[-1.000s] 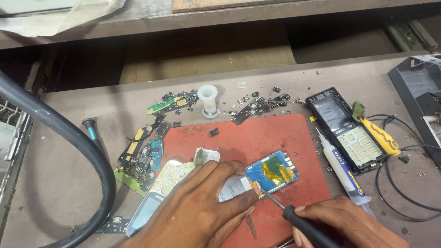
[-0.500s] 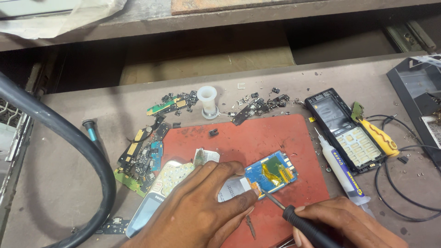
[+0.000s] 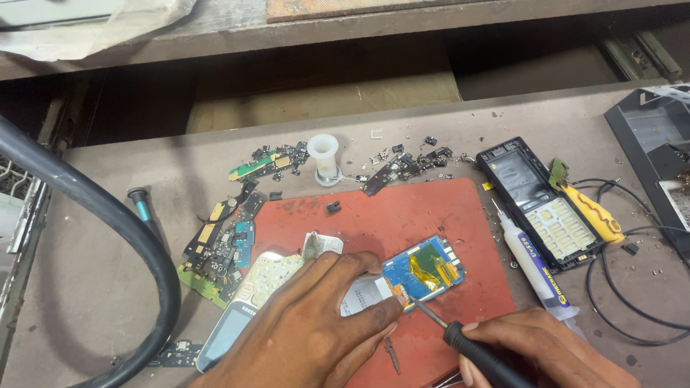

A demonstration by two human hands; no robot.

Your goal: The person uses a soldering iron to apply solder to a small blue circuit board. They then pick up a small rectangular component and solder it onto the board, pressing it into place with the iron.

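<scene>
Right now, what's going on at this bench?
A person is working on a small blue circuit board lying on a red mat. The left hand pins the board down, while the right hand holds a black-handled soldering iron, its tip at the board's near edge. A black keypad phone, a syringe tube and loose board scraps lie around.

The left hand [image 3: 309,330] presses its fingers on a blue circuit board [image 3: 424,269] lying on a red mat [image 3: 402,223], while the right hand [image 3: 546,352] grips a black-handled soldering iron [image 3: 474,352] whose tip touches the board's lower left edge. On the counter [image 3: 108,287] around the mat lie a black phone housing [image 3: 539,201], a white syringe tube [image 3: 532,259], a yellow-handled tool [image 3: 593,212], a white spool [image 3: 323,154], scattered board scraps [image 3: 219,244] and a thick black hose [image 3: 93,208].
</scene>
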